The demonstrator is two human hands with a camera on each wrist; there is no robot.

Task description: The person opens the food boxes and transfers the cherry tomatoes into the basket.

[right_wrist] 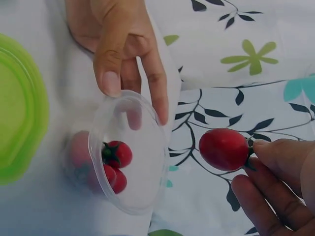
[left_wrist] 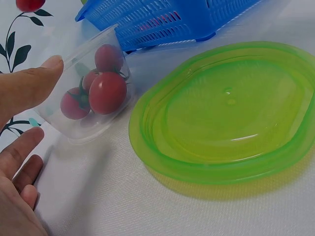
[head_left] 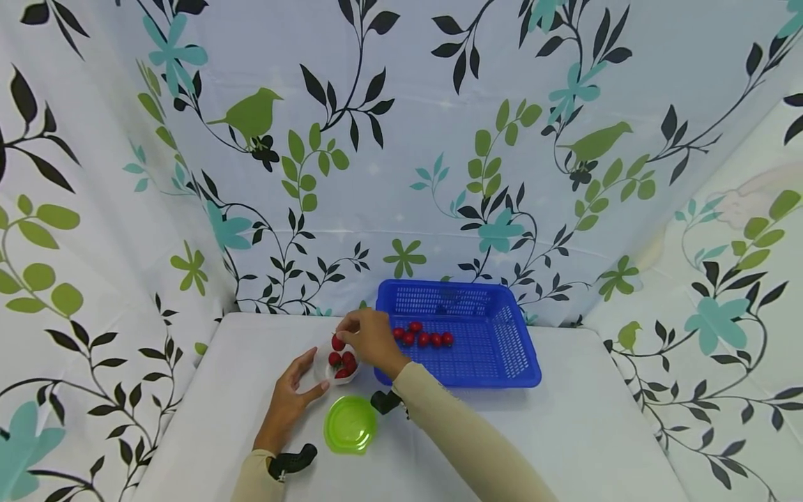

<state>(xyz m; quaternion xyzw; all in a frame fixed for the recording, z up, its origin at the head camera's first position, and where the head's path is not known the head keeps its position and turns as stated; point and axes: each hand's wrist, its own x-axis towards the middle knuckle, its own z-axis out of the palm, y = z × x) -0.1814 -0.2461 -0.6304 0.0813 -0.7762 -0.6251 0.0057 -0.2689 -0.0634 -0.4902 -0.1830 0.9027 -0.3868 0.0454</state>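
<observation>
My right hand [head_left: 370, 338] pinches a red cherry tomato [right_wrist: 224, 149] by its green stem end, in the air above the rim of a small clear plastic container [head_left: 320, 366]. Several cherry tomatoes [left_wrist: 107, 93] lie inside that container. On its left side my left hand [head_left: 291, 397] loosely holds the container, with the thumb [right_wrist: 110, 81] at the rim and the fingers spread along the other side. A green lid [head_left: 350, 424] lies flat on the table just in front of the container.
A blue perforated basket [head_left: 489, 362] stands right of the container, with several cherry tomatoes [head_left: 424, 339] in its left part. The white tablecloth [head_left: 564, 432] covers the table. A leaf-and-bird patterned curtain [head_left: 401, 174] hangs behind and at both sides.
</observation>
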